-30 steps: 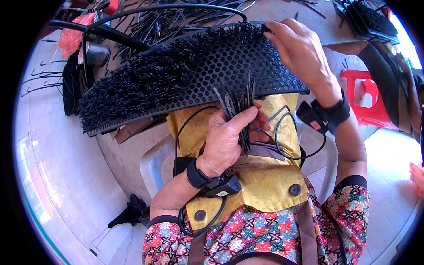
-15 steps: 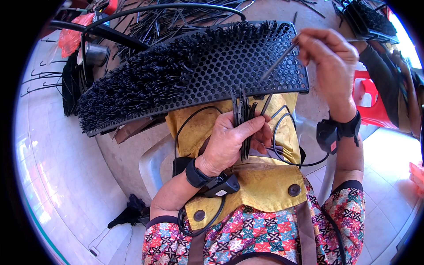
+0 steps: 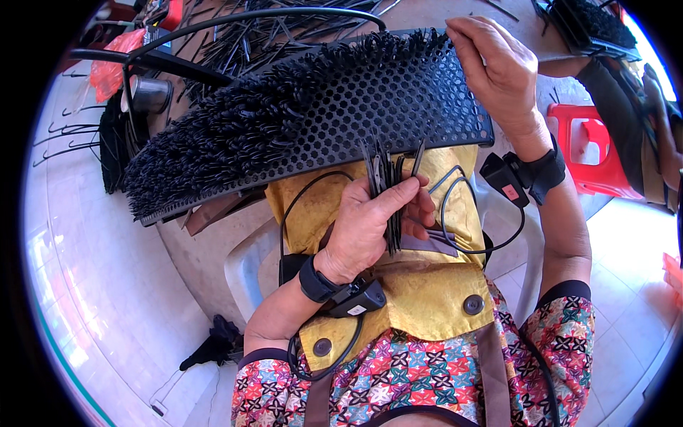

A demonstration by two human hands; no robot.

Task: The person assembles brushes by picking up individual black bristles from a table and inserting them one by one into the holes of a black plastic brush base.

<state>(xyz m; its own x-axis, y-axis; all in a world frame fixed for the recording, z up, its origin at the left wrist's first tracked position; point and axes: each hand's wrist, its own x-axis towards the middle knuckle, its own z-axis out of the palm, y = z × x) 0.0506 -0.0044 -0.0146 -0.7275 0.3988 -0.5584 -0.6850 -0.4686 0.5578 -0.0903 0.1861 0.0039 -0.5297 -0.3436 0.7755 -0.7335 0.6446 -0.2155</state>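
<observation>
A curved black perforated panel (image 3: 398,92) lies across in front of me, its left part and far edge thickly covered with black looped strips (image 3: 228,132). Just below its near edge, my left hand (image 3: 363,224) grips an upright bundle of thin black strips (image 3: 391,174) between thumb and fingers. At the panel's far right corner is my right hand (image 3: 498,75), thumb and forefinger closed together at the edge. Whatever those fingertips hold is hidden. Beneath the left hand a yellow apron (image 3: 427,292) covers my lap.
Loose black strips (image 3: 263,43) lie piled beyond the panel. A metal cup (image 3: 151,94) and an orange plastic bag (image 3: 114,60) are at the far left. To the right are a red stool (image 3: 594,153), another person's arm and a second black panel (image 3: 590,28).
My right hand has moved left and away from me to the panel's far corner. The dark strip it held out over the panel no longer shows. My left hand keeps its bundle.
</observation>
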